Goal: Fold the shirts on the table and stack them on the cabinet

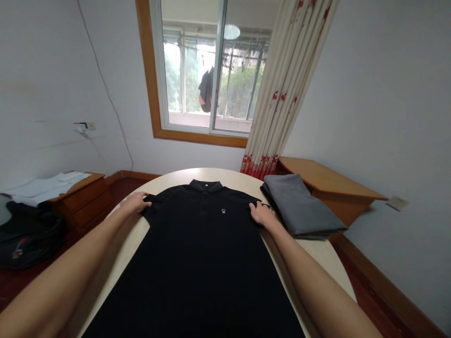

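Note:
A black polo shirt lies spread front side up on a round pale table, its collar at the far end and a small light emblem on the chest. Out to the left, my left hand pinches the end of one short sleeve between thumb and fingers. My right hand grips the opposite sleeve, its fingers partly hidden by the cloth and the hand itself. The shirt's lower part runs toward me and out of the bottom of the view.
Folded grey cloth is stacked on the table's right side, close to my right hand. A wooden desk stands behind it. To the left are a wooden drawer cabinet with papers and a black bag. A curtain hangs beside the window.

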The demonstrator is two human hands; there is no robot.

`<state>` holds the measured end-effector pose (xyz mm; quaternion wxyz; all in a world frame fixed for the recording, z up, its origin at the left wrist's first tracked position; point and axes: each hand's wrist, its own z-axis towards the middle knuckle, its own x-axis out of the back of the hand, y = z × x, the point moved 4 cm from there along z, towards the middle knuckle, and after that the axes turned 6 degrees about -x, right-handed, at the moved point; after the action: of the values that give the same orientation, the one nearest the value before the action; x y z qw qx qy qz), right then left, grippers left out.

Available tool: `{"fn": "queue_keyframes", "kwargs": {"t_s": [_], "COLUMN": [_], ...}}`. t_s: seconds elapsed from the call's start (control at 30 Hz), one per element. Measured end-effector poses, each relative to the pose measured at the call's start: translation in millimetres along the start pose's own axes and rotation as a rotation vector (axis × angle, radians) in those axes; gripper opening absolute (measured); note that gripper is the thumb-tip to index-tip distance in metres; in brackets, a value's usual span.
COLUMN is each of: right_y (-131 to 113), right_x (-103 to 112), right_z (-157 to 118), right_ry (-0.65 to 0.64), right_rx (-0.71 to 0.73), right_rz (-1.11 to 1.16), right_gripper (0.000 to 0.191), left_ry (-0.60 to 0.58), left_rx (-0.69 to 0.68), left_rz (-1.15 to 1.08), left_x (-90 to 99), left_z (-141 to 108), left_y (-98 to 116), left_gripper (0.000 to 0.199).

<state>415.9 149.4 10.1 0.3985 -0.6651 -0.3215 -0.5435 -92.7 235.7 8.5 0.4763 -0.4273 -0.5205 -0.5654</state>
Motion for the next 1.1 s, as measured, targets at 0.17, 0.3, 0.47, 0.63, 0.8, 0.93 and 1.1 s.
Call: {"fn": "queue_keyframes", "kwargs": {"t_s": [0.17, 0.3, 0.47, 0.63, 0.8, 0.93, 1.1], "right_y": [5, -15, -71, -70, -55, -57, -63], "right_x": [-1, 2, -9, -33, -37, -35, -33], "right_z": [-9, -17, -21, 4, 36, 62, 93], "right_ry": [-0.037, 0.009, 0.065, -0.086, -0.038, -0.024, -0.015], "right_rx": [-0.121, -0.076, 0.359, 0.277, 0.247, 0.222, 0.201], "right_rz": [-0.188, -0.218, -0.147, -0.049, -0.044, -0.044, -0.04], "right_gripper": [0.061, 0.053, 0.061, 0.076, 0.081, 0.084, 0.085], "left_ry": [0.008, 0.139, -0.089, -0.155, -0.158, -0.177, -0.167], "left_rx": [0.112, -0.109, -0.349, -0.217, -0.158, -0.119, -0.113], "left_rz": [0.208, 0.263, 0.035, 0.007, 0.016, 0.03, 0.033], "left_x": [25.4, 27.9, -11.2, -35.4, -35.8, -37.1, -42.2], "left_z": [-3, -15, -26, -11, 11, 29, 52], "left_y": [-10, 54, 134, 113, 81, 75, 75], "left_gripper": [0.053, 0.044, 0.053, 0.074, 0.086, 0.087, 0.089]}}
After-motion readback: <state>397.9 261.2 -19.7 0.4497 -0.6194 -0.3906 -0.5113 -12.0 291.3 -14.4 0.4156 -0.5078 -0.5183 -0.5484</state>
